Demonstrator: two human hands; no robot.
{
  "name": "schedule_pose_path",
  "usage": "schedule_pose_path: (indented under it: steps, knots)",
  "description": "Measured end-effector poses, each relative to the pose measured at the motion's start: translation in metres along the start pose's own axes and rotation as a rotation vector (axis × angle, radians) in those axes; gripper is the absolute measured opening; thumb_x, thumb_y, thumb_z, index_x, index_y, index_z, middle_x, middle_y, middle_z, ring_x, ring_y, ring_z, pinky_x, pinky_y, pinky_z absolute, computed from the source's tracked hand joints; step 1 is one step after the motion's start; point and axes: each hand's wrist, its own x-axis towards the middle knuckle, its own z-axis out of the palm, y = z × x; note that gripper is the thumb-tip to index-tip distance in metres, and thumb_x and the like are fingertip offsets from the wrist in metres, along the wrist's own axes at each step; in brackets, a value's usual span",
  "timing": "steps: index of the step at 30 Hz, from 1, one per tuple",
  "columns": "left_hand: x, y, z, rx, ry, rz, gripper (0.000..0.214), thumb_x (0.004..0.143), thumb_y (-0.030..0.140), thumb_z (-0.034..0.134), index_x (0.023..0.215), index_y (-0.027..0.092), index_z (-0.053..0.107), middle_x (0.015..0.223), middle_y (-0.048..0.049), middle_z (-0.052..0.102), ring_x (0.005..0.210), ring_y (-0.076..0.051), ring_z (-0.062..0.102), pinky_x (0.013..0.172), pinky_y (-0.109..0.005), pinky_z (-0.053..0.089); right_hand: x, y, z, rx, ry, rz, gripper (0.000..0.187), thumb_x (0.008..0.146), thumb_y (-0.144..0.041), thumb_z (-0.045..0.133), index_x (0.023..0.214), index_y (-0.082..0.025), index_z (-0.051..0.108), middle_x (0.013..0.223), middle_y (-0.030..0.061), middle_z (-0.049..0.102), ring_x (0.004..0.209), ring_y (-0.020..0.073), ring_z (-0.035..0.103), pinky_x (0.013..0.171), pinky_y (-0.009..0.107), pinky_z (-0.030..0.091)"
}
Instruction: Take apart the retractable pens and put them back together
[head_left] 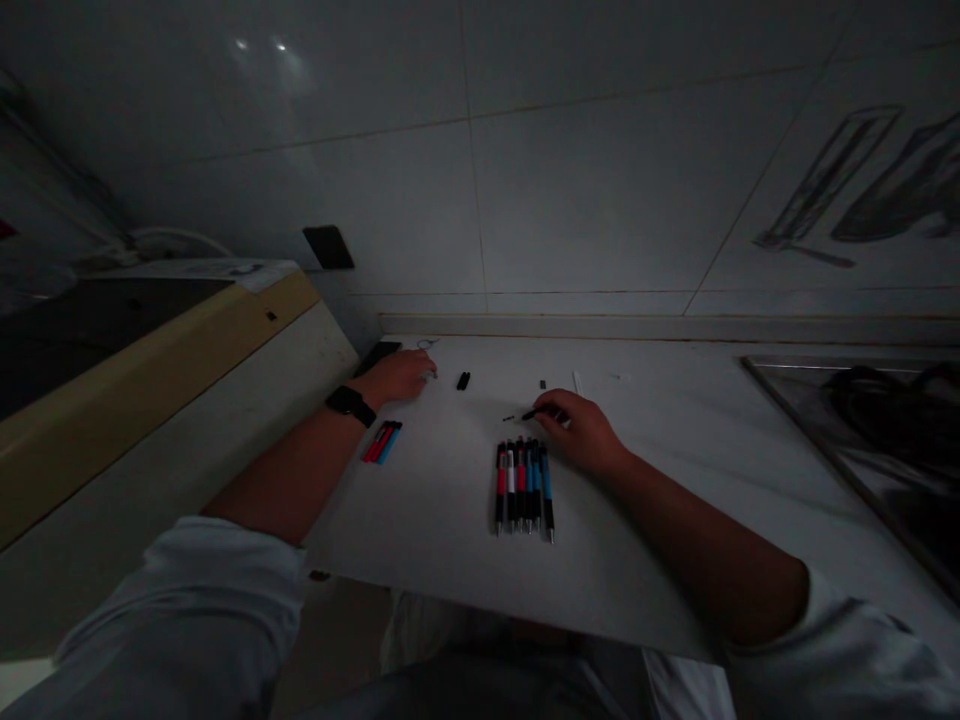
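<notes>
My right hand [583,434] rests on the white counter [675,420], fingers pinched on a thin black pen part [529,414] whose tip points left. Just in front of it lies a row of several assembled pens [523,484] with red, white, blue and black grips. My left hand [401,376], with a black watch [349,403] on the wrist, reaches to the counter's far left, fingers curled over a small pale thing I cannot make out. A few red and blue pen barrels [383,441] lie beside that forearm. A small black piece [463,380] sits between the hands.
A dark flat object [377,356] lies beyond the left hand. A tiny black bit [542,384] and a white stick [577,383] lie near the tiled wall. A sink [885,440] with dark contents is at right. A yellow-edged appliance [150,360] stands at left.
</notes>
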Motion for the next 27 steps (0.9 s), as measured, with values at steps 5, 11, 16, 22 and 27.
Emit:
schedule_pose_path:
  steps: [5, 11, 16, 22, 27]
  knots:
    - [0.001, 0.004, -0.002, 0.021, -0.008, -0.034, 0.038, 0.084, 0.020, 0.060, 0.120, 0.021, 0.072, 0.123, -0.0115, 0.070, 0.110, -0.027, 0.066, 0.100, -0.040, 0.048, 0.001, 0.002, 0.002, 0.077, 0.045, 0.034, 0.014, 0.094, -0.031, 0.063, 0.105, -0.023, 0.070, 0.094, 0.0050, 0.073, 0.076, 0.0183, 0.067, 0.072, 0.033, 0.054]
    - [0.008, 0.009, 0.003, 0.047, 0.001, -0.075, 0.042, 0.084, 0.022, 0.060, 0.125, 0.019, 0.070, 0.126, -0.0142, 0.068, 0.114, -0.029, 0.065, 0.101, -0.043, 0.049, 0.000, 0.001, 0.001, 0.065, 0.032, 0.029, 0.015, 0.095, -0.031, 0.063, 0.106, -0.023, 0.070, 0.094, 0.0049, 0.073, 0.074, 0.0175, 0.066, 0.071, 0.032, 0.053]
    - [0.010, 0.005, 0.003, 0.051, -0.040, -0.069, 0.038, 0.079, 0.014, 0.057, 0.113, 0.020, 0.074, 0.117, -0.0119, 0.071, 0.105, -0.026, 0.067, 0.096, -0.039, 0.050, 0.000, -0.003, 0.000, 0.040, 0.000, 0.017, 0.014, 0.095, -0.029, 0.062, 0.104, -0.023, 0.070, 0.093, 0.0047, 0.073, 0.073, 0.0170, 0.065, 0.072, 0.032, 0.052]
    - [0.009, 0.003, 0.005, 0.022, -0.058, -0.020, 0.039, 0.077, 0.016, 0.058, 0.111, 0.021, 0.076, 0.115, -0.0097, 0.073, 0.108, -0.025, 0.066, 0.100, -0.037, 0.049, 0.000, 0.001, 0.001, 0.031, 0.008, 0.019, 0.014, 0.094, -0.026, 0.063, 0.105, -0.022, 0.070, 0.094, 0.0051, 0.073, 0.075, 0.0166, 0.065, 0.073, 0.031, 0.052]
    - [0.005, 0.005, 0.002, 0.025, -0.074, -0.009, 0.035, 0.079, 0.017, 0.057, 0.109, 0.021, 0.075, 0.114, -0.0097, 0.072, 0.106, -0.024, 0.066, 0.098, -0.037, 0.049, 0.001, 0.003, 0.002, 0.033, -0.001, 0.006, 0.013, 0.094, -0.027, 0.064, 0.104, -0.022, 0.070, 0.093, 0.0046, 0.073, 0.073, 0.0167, 0.064, 0.071, 0.031, 0.051]
